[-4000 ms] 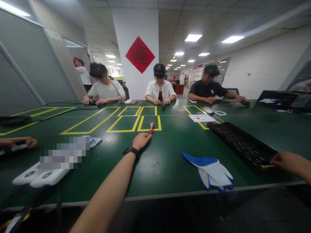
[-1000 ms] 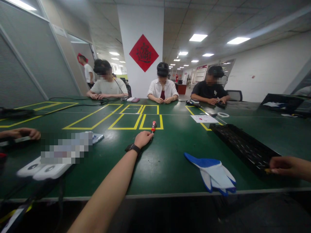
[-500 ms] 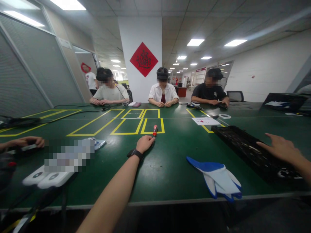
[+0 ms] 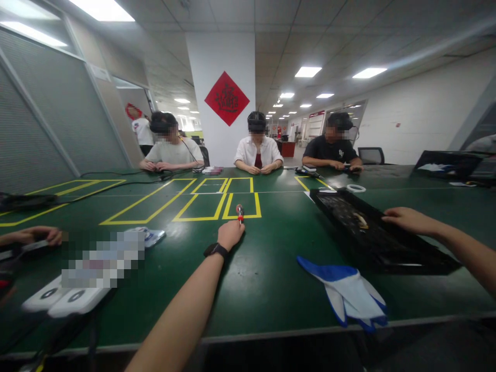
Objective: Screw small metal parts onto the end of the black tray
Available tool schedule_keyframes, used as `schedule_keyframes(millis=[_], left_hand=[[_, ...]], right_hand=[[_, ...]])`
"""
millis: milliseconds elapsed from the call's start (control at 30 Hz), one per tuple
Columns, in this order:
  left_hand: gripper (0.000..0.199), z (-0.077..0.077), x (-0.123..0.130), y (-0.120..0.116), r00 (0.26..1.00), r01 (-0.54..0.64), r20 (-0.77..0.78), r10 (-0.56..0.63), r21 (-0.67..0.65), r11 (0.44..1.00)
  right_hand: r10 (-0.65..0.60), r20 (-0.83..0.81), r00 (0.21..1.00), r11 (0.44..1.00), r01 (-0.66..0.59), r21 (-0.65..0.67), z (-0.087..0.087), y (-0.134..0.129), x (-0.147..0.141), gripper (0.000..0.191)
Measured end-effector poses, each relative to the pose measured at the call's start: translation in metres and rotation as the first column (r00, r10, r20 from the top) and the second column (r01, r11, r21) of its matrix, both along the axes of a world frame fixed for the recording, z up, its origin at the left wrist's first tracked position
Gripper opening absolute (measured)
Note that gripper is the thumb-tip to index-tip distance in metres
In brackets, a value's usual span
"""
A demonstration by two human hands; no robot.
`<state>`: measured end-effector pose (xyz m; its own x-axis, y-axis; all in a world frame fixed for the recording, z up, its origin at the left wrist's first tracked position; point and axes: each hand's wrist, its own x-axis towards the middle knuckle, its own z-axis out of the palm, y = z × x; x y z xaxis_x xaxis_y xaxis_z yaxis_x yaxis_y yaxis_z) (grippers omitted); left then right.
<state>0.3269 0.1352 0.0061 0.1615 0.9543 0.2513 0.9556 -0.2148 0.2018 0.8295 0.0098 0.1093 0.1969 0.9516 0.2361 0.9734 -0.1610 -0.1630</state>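
My left hand (image 4: 231, 233), with a dark watch on its wrist, is closed on a red-handled screwdriver (image 4: 241, 217) above the middle of the table. The screwdriver points away from me, and part of it is hidden in the fist. On the right, my right hand (image 4: 406, 219) grips the right edge of a long black tray-like housing (image 4: 382, 266), thumb and fingers at its rim. The housing looks tilted, with small parts (image 4: 361, 221) inside it that I cannot make out. A blue and white work glove (image 4: 344, 289) lies between my hands, close to the front edge.
White devices (image 4: 77, 299), partly blurred out, lie on the left beside a co-worker's hand (image 4: 42, 235). Yellow tape rectangles (image 4: 199, 218) mark the green table (image 4: 271, 289). A white ring (image 4: 355, 188) lies beyond the housing. Several people sit across.
My right hand was spread over the housing and now grips its edge; the housing has shifted left and tilted. The screwdriver has turned in my left hand, its red handle now sitting closer to the fist.
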Motion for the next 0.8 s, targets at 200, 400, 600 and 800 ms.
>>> schedule_keyframes(millis=[200,400,600,800], left_hand=[[0.036,0.0,-0.009,0.003,0.96,-0.066,0.274,0.065,-0.006,0.998],[0.038,0.0,-0.032,0.012,0.827,-0.128,0.552,0.107,0.001,0.992],[0.037,-0.003,-0.035,0.024,0.776,-0.069,0.63,0.029,0.038,0.997],[0.032,-0.007,-0.031,0.027,0.743,0.038,0.664,-0.086,0.086,0.996]], right_hand=[[0.132,-0.167,0.977,0.989,-0.141,-0.046,-0.009,0.062,-0.171,0.022],[0.138,-0.323,0.936,0.99,-0.133,0.037,-0.059,0.114,-0.287,0.017],[0.148,-0.548,0.823,0.988,-0.096,0.123,-0.083,0.137,-0.298,0.013],[0.254,-0.797,0.548,0.961,-0.05,0.272,-0.097,0.157,-0.275,0.034]])
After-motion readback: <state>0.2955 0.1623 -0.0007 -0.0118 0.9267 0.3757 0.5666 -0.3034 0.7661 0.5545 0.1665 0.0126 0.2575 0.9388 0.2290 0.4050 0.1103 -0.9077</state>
